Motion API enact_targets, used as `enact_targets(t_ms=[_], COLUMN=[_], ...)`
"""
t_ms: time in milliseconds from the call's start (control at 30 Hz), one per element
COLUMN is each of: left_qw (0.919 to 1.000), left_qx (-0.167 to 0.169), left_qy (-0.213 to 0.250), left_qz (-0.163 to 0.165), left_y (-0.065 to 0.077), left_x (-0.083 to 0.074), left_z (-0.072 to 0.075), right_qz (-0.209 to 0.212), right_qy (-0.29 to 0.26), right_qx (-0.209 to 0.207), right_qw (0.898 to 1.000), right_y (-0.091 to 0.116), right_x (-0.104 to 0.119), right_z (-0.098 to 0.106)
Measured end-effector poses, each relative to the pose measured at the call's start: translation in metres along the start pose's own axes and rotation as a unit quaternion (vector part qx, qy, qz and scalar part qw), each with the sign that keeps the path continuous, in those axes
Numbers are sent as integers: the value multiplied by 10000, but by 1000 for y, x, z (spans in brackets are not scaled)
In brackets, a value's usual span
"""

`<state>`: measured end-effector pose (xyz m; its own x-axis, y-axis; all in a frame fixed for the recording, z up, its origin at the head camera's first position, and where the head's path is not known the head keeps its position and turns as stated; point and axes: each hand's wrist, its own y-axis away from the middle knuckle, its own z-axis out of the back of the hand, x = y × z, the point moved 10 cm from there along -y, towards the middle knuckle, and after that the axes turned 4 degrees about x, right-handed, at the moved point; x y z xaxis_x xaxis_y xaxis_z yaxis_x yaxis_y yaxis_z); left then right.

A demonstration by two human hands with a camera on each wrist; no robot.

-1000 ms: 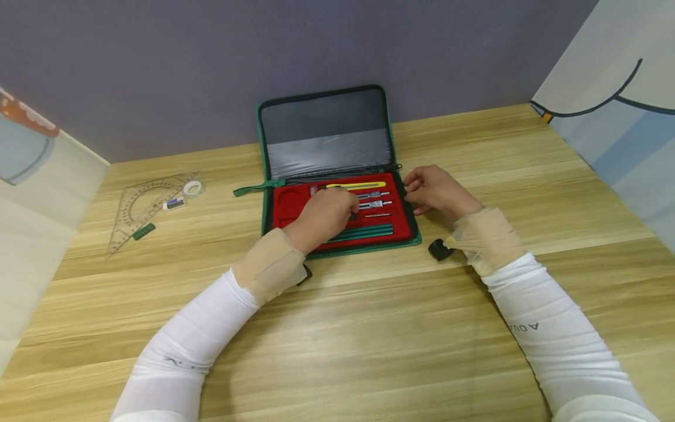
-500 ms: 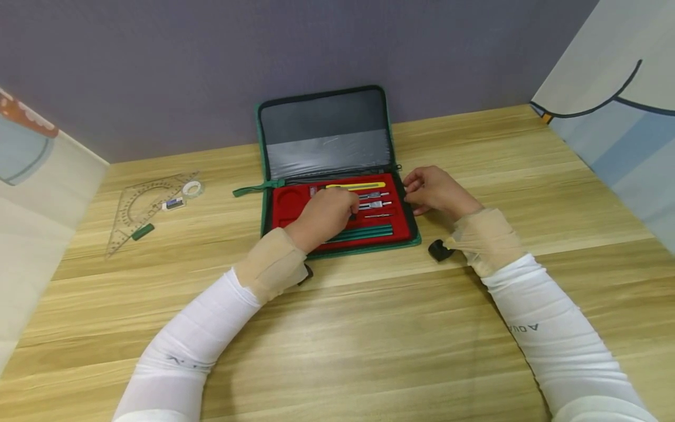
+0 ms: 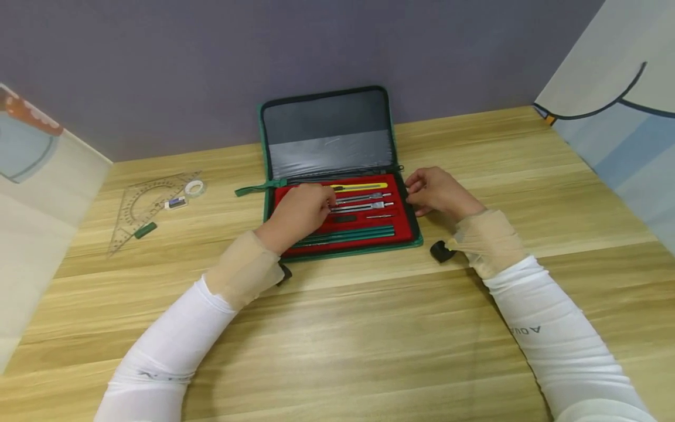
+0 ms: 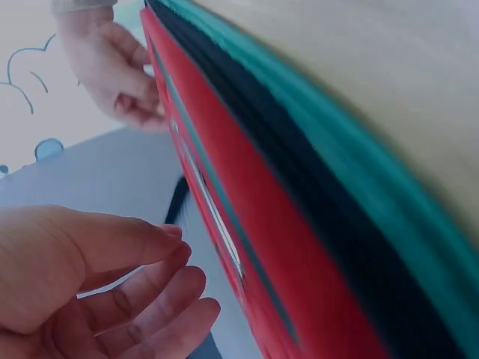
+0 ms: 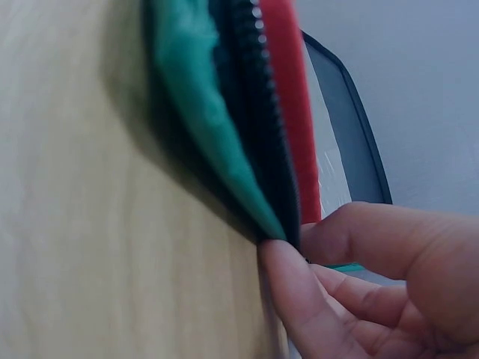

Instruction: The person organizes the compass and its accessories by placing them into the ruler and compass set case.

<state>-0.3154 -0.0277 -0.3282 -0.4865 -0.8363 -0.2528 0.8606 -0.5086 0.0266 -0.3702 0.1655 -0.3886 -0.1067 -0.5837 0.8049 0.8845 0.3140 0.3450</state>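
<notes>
A green zip case (image 3: 364,251) lies open on the table, its dark lid (image 3: 327,120) raised against the wall. In its red tray (image 3: 403,225) sit a yellow utility knife (image 3: 364,187), silver compasses (image 3: 375,206), green pencils (image 3: 364,234) and a small dark piece (image 3: 345,218) in a slot. Over the tray's left half is my left hand (image 3: 302,211), hiding what lies beneath. Its thumb and loosely bent fingers (image 4: 150,292) show nothing between them in the left wrist view. My right hand (image 3: 437,190) pinches the case's right edge; thumb and finger hold the zipper border (image 5: 281,172).
On the left of the table lie a clear set square (image 3: 123,217), a tape roll (image 3: 194,188), an eraser (image 3: 176,203) and a small green block (image 3: 145,230). A green strap (image 3: 258,189) sticks out from the case. A grey wall stands behind.
My left hand has drawn back to the left, uncovering the small dark piece in its slot and more of the compasses and pencils. My right hand stays at the case's edge.
</notes>
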Motion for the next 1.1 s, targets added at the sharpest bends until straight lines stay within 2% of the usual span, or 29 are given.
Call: enact_targets(t_ms=[133,267,467,733,900,1100], left_qw=[9996,9982,9945,9882,9833,9752], left_qx=[-195,-254,-439,-688,-804,-598], left_qy=[4,129,183,-109,-280,-208], left_qz=[227,534,938,1361,1611,2120], left_y=[19,42,89,143,168,185], left_x=[26,61,111,168,199,237], left_z=[12,21,35,51,58,58], right_qz=[-3,13,61,55,52,64], right_qy=[22,11,-54,41,111,101], right_qx=[11,-9,2,40,39,3], right_qw=[10000,10000,10000,10000,9999,9999], right_y=[0,-1,-6,-9,-8,-7], right_x=[1,1,1,0,-3,-3], right_z=[-1,0,-1,-1,1,4])
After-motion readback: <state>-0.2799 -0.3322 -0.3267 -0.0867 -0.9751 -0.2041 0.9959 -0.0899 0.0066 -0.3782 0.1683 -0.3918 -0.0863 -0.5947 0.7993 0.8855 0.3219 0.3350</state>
